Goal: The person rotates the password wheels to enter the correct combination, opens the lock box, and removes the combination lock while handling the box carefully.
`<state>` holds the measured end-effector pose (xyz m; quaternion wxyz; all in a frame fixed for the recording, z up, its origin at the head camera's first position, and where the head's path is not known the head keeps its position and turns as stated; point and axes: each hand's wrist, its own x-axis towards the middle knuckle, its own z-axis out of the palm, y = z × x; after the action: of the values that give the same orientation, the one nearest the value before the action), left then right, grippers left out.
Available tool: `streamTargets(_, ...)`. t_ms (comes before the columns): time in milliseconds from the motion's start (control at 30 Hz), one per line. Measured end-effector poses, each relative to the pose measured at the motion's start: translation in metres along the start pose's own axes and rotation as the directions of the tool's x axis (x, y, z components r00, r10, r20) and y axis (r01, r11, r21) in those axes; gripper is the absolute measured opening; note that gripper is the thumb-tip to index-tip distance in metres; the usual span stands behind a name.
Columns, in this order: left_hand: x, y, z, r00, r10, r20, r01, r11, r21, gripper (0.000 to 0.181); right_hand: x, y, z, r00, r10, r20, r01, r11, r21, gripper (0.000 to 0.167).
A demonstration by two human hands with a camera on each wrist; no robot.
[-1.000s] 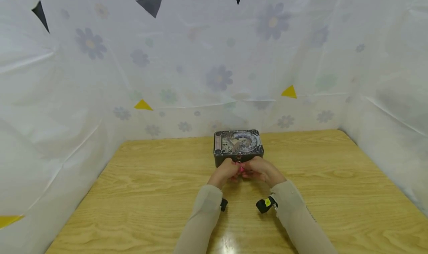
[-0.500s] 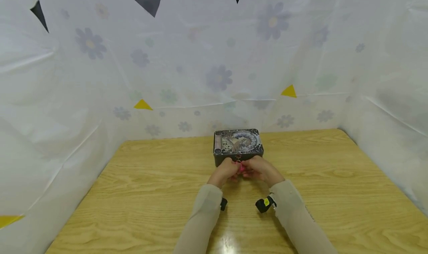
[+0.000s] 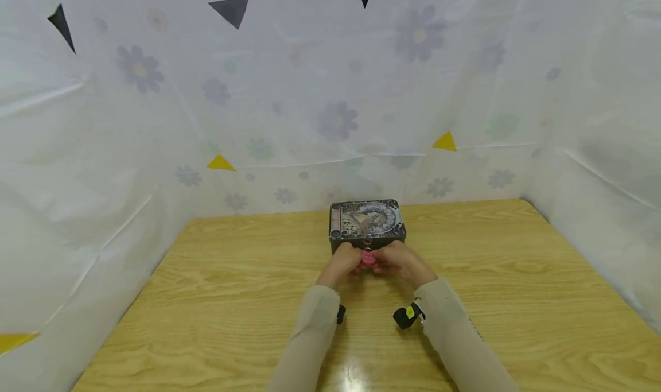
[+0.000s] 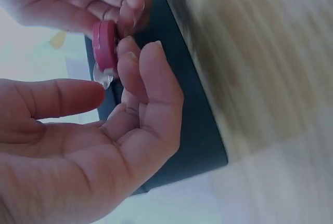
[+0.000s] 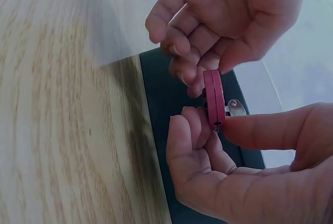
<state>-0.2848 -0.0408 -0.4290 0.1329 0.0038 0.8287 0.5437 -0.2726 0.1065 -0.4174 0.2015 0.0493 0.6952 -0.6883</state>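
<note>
A dark tin box (image 3: 368, 220) with an ornate printed lid stands on the table. At its front hangs a round pink padlock (image 3: 368, 257), beside a metal hasp (image 5: 235, 107). My right hand (image 3: 405, 261) pinches the padlock (image 5: 214, 99), with the thumb on one face and curled fingers behind it. My left hand (image 3: 345, 262) is close by on the padlock's other side. In the left wrist view, its thumb (image 4: 73, 97) stands apart from the padlock (image 4: 105, 44) and its fingers bend loosely near it. Whether a left fingertip touches the padlock is unclear.
The wooden table (image 3: 232, 300) extends around the box. Behind it hangs a pale flowered sheet (image 3: 289, 111) with black and yellow triangles, and white sheeting (image 3: 77, 208) encloses the sides. A black camera strap (image 3: 407, 316) is on the right wrist.
My left hand has shifted slightly left, away from the padlock. More of the padlock's pink face now shows between my hands. The box has stayed in place.
</note>
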Motion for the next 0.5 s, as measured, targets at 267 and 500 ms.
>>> streamTargets(267, -0.015, 0.021, -0.017, 0.994, 0.108, -0.025, -0.093, 0.939, 0.332, 0.026, 0.004, 0.001, 0.002, 1.0, -0.008, -0.006, 0.008, 1.0, -0.002, 0.028)
streamTargets(500, -0.034, 0.027, -0.014, 0.982, 0.186, 0.0, -0.157, 0.828, 0.539, 0.029, 0.001, 0.001, 0.004, 1.0, -0.027, 0.003, 0.027, 1.0, 0.003, 0.019)
